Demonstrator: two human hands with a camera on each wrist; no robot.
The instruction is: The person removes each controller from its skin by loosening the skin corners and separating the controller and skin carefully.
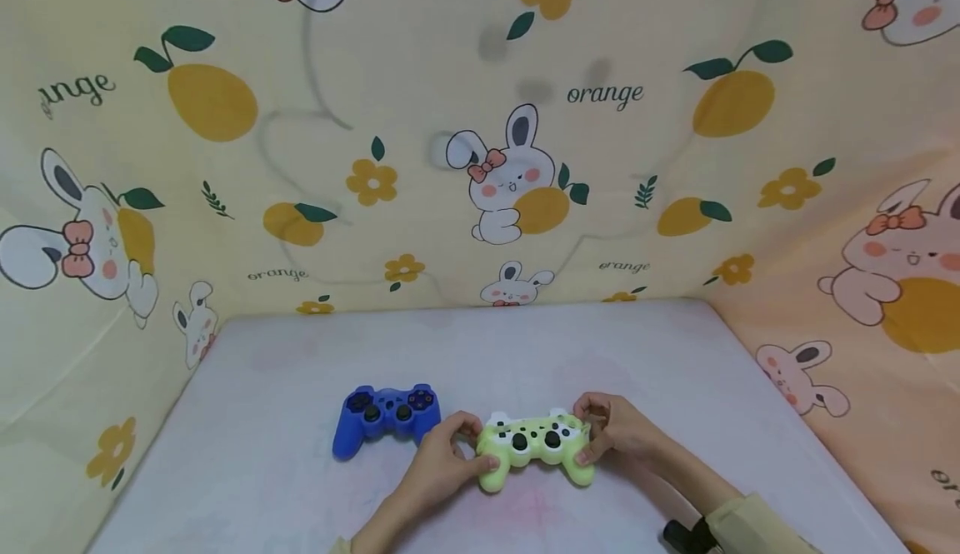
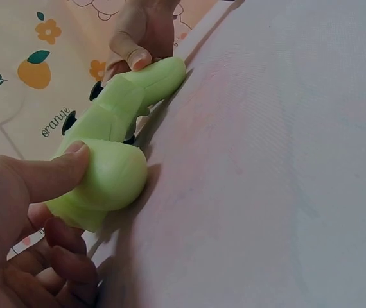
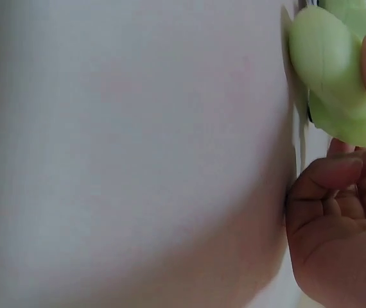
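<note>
A white game controller (image 1: pixel 534 433) with a light green cover around its grips lies face up on the table. My left hand (image 1: pixel 444 464) holds its left end, thumb on the left grip and fingers at the upper edge. At the other end, my right hand (image 1: pixel 618 431) pinches the right side, with the thumb on the green surface and fingers curled by the top corner. The left wrist view shows the green cover (image 2: pixel 115 173) from below, with the thumb pressed on a rounded grip. In the right wrist view the green grip (image 3: pixel 327 58) sits beside the thumb and curled fingers.
A blue game controller (image 1: pixel 386 416) lies face up just left of the left hand. The white table (image 1: pixel 300 354) is bordered by a yellow cloth (image 1: pixel 450 62) printed with rabbits and oranges. A black object (image 1: pixel 684 536) is at the right wrist.
</note>
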